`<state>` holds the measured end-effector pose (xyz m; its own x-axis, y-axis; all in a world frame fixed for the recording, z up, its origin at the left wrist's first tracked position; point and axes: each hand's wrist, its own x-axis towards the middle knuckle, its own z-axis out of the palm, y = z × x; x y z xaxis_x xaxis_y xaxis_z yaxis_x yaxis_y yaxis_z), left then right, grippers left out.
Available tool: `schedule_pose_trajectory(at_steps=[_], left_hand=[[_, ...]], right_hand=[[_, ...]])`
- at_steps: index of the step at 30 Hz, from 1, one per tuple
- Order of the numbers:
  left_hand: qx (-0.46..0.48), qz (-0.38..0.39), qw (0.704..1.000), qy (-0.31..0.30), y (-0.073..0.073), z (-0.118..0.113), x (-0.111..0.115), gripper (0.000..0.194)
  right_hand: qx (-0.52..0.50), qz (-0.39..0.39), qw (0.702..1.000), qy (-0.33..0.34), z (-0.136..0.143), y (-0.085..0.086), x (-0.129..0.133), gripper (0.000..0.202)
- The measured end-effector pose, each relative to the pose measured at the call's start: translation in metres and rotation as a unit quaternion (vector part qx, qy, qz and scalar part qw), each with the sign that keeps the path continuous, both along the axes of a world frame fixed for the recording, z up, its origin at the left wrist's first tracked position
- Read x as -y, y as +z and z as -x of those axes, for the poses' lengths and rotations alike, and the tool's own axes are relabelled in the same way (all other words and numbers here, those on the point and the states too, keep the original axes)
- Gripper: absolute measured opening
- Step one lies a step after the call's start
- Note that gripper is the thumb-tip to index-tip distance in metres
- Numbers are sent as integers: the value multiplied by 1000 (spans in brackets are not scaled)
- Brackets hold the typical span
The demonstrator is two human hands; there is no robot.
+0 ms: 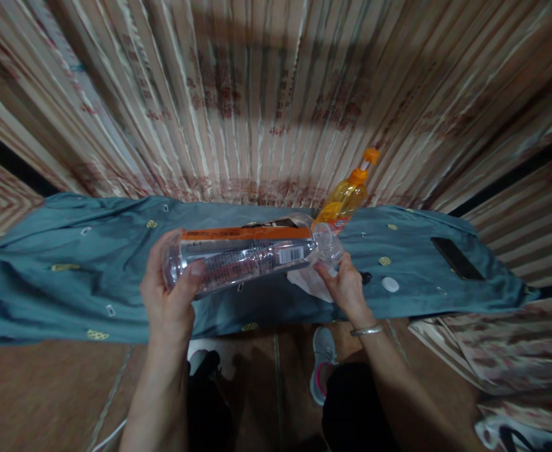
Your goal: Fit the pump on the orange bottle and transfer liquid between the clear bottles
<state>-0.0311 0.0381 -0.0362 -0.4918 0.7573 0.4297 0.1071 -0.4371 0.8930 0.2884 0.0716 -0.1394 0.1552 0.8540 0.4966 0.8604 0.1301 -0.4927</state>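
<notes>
A clear plastic bottle (248, 254) lies nearly level across both my hands, its right end slightly higher. Its label has an orange band along the top and a barcode towards the right. My left hand (170, 276) wraps round the base, thumb on the near side. At the neck end, my right hand (344, 279) is closed with its thumb and fingers against the clear plastic; part of its grip is hidden. White tissue or thin cloth (310, 281) shows under the neck, and I cannot tell whether my right hand touches it. Just behind stands a yellow pump bottle (344, 201) with an orange pump top.
A blue-green patterned cloth (101, 251) covers the long narrow surface. To the right are a round white cap (390, 284), a small black item (366, 277) and a dark phone (457, 258). A pleated curtain (257, 113) hangs behind, and tiled floor (69, 389) lies below.
</notes>
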Motion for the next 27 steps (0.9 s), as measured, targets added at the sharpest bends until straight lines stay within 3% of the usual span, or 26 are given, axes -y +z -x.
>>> schedule_pose_trajectory(at_steps=[18, 27], left_hand=[[2, 5, 1000, 7, -1, 3, 2, 56], [22, 2, 1000, 3, -1, 2, 2, 56]], right_hand=[[-9, 15, 1000, -5, 1, 0, -1, 67], [-5, 20, 1000, -4, 1, 1, 0, 61]])
